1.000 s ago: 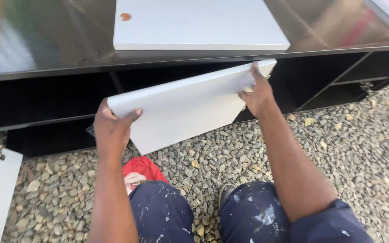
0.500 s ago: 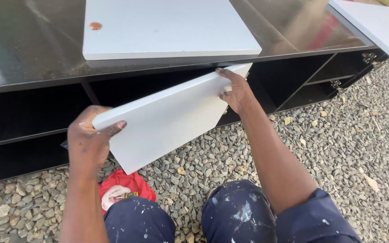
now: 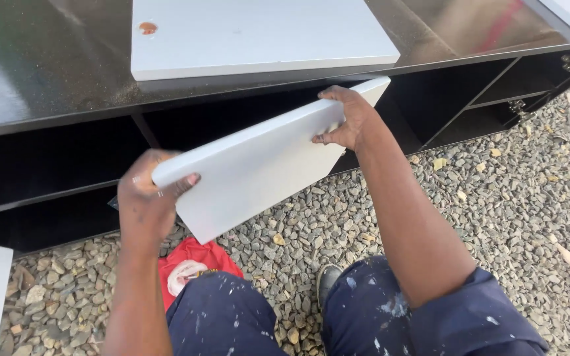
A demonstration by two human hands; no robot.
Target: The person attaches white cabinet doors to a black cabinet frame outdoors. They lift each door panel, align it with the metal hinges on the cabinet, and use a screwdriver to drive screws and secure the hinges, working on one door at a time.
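A white panel (image 3: 258,168) is held tilted before the black cabinet (image 3: 54,158), gripped at opposite ends by the left hand (image 3: 146,198) and right hand (image 3: 348,118). It is judged stiff, smooth, moderately light; the edges suit gripping.

We see bright, even daylight glaring off the glossy black cabinet top (image 3: 47,79); below it, compartments stay deeply shadowed.
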